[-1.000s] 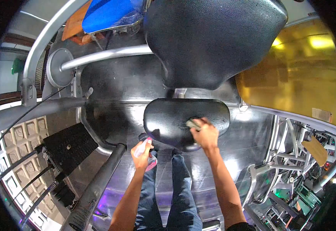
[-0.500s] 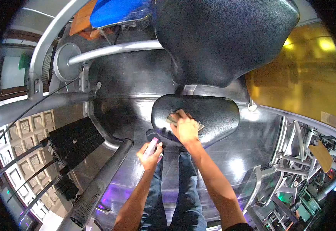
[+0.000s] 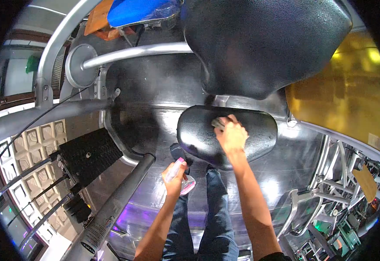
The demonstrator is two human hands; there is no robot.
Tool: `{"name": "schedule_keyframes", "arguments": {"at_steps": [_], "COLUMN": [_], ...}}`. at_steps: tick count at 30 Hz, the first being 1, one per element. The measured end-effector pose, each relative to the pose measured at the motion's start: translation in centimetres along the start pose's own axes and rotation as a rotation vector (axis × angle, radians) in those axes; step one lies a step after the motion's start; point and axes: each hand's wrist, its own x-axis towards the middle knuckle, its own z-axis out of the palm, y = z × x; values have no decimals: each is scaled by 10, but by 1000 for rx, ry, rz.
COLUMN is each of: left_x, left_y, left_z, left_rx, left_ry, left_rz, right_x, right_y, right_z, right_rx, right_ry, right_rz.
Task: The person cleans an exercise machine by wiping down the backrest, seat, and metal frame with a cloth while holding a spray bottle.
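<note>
- My left hand [image 3: 173, 177] is closed around a clear plastic bottle with pink liquid and a pink top [image 3: 188, 186], held just short of the seat's near edge. If my fingers were damp, it could slide out and drop by my dark shoe [image 3: 179, 151]; too hard a squeeze might let liquid out.
- My right hand [image 3: 232, 138] grips a greyish folded cloth [image 3: 218, 123], mostly hidden by my fingers, over the black rounded padded seat [image 3: 255, 135]. If the cloth bunched, my bare knuckles could drag on the vinyl.
- The seat looks glossy; were that moisture, my hand could skid off its curved edge.
- Just beyond looms the large black textured backrest [image 3: 268, 43]. Reaching too far forward, I could knock my knuckles or head against it.
</note>
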Motion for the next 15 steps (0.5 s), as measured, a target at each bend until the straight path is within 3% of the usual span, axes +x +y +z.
{"name": "schedule_keyframes", "arguments": {"at_steps": [5, 9, 12, 15], "left_x": [-10, -15, -18, -19], "left_y": [-4, -6, -9, -4], "left_z": [-7, -11, -14, -13], "left_rx": [26, 12, 5, -44], "left_ry": [4, 3, 25, 47], "left_rz": [-76, -86, -74, -96], "right_x": [-8, -29, -25, 0], "right_y": [-62, -63, -36, -27], "right_z": [22, 23, 15, 3], "right_rx": [-18, -83, -143, -40], "right_ry": [-191, -383, -355, -341], "right_rz": [-269, -533, -603, -442]}}
